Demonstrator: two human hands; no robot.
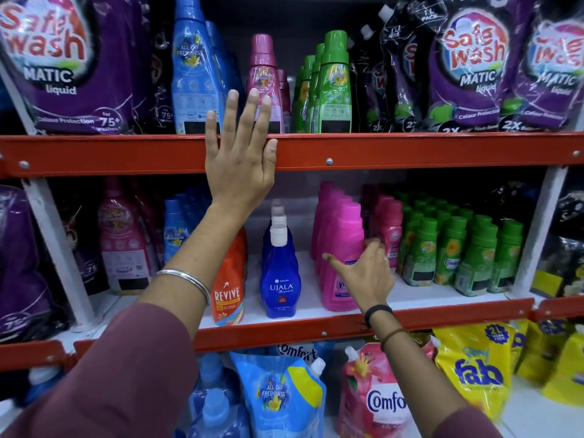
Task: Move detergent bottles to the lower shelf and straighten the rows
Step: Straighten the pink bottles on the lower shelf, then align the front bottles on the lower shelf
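Your left hand [240, 153] is raised flat, fingers spread and straight, pointing toward twelve o'clock; its palm lies over the red front rail of the upper shelf [410, 151] and the fingertips reach up in front of the pink bottle [264, 80] and the tall blue bottle [191, 67] standing there, gripping nothing. Both of those bottles stand upright, long axis vertical, caps at twelve o'clock, labels facing you. At three o'clock from the pink one, a file of green bottles [333, 86] runs back into the shelf, also upright. Your right hand [363, 273] is down at the lower shelf [284, 328], thumb stretched out toward nine o'clock, fingers reaching away behind the front pink bottle of a row [339, 257]; the hand is loosely open, and you cannot tell from here whether the fingertips touch a bottle. That pink row stands upright and trails back toward eleven o'clock. At nine o'clock from it, across a bare gap of white shelf, the blue Ujala bottles [279, 273] stand one behind another, white caps up, and just beside them at nine o'clock an orange Revive bottle [229, 289] is partly hidden by your left forearm. At three o'clock from your right hand small green bottles [458, 248] stand packed in several upright rows. Purple Safewash pouches [467, 67] flank the upper shelf at both ends.
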